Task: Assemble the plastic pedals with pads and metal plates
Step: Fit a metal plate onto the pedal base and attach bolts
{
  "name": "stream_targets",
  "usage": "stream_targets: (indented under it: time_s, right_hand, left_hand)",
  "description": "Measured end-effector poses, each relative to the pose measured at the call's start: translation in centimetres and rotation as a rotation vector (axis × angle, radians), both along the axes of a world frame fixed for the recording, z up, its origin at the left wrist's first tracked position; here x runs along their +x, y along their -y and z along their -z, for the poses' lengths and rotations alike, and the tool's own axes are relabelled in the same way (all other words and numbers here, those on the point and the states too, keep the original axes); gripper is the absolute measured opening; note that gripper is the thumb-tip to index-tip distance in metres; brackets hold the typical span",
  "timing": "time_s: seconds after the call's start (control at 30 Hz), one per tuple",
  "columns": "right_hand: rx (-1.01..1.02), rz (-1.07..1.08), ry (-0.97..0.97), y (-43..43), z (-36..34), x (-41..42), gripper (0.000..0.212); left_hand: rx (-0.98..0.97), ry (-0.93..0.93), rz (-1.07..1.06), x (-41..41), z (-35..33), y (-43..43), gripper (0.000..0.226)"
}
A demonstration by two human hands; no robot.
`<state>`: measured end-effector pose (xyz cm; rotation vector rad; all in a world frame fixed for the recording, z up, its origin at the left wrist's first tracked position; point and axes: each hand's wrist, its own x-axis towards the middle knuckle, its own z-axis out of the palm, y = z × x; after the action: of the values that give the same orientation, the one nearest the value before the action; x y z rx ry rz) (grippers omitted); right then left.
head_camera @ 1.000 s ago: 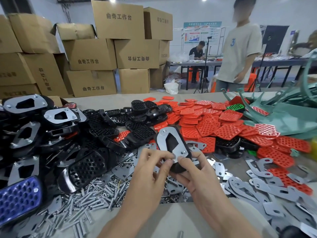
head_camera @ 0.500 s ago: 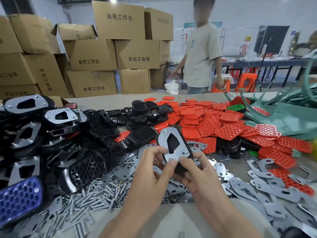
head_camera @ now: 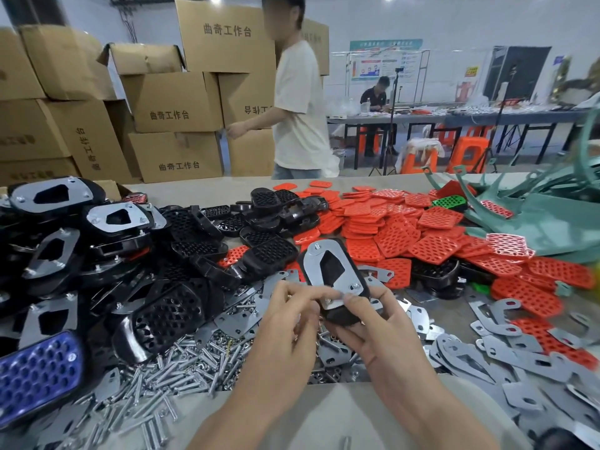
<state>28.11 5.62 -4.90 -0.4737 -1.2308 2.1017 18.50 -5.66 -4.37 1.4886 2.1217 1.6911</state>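
Pedal (head_camera: 332,271) in right hand (head_camera: 373,332), left hand (head_camera: 289,323)

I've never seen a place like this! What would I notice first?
Probably the heap of red pads across the middle and right. Then the black pedal with its shiny metal plate, held by the left hand and right hand in front. One blue pedal sits lower left.

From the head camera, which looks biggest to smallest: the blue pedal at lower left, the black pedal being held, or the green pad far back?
1. blue pedal, nearest the camera.
2. held pedal.
3. green pad, farthest away, so its true size is unsure.
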Motion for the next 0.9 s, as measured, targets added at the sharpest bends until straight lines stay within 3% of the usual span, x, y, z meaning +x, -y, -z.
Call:
stream_targets:
  time_s: [0.07, 0.2, 0.3, 0.5, 0.63, 0.73, 0.83, 0.9]
  right_hand:
    - [-0.013, -0.027, -0.011, -0.09, 0.1, 0.01, 0.038]
    - [0.015, -0.028, -0.007, 0.34, -0.29, -0.02, 0.02]
    - [-0.014, 0.005, -0.007, 0.04, -0.07, 0.0, 0.03]
    - [0.012, -0.021, 0.005, 0.39, -0.39, 0.0, 0.017]
    - [-0.002, 0.011, -0.001, 0.28, -0.33, 0.09, 0.018]
    - [-0.011, -0.011, 0.001, 0.34, -0.29, 0.14, 0.016]
    - [0.018, 0.007, 0.049, 0.48, -0.48, 0.19, 0.021]
    - [0.017, 0.048, 0.069, 0.46, -0.58, 0.12, 0.022]
  left_hand:
    - [0.013, 0.053, -0.012, 0.15, -0.09, -0.08, 0.019]
    - [0.018, 0.019, -0.068, 0.04, -0.21, -0.2, 0.004]
    - [-0.011, -0.003, 0.01, 0.04, -0.09, 0.11, 0.028]
    - [0.019, -0.002, -0.088, 0.12, -0.24, -0.28, 0.006]
    - [0.006, -0.017, -0.021, 0.16, -0.11, -0.02, 0.024]
    - [0.022, 0.067, -0.065, 0.22, -0.09, -0.2, 0.014]
    - [0.006, -0.05, -0.107, -0.06, 0.16, -0.33, 0.005]
    - [-0.01, -0.133, -0.073, -0.09, 0.33, -0.24, 0.022]
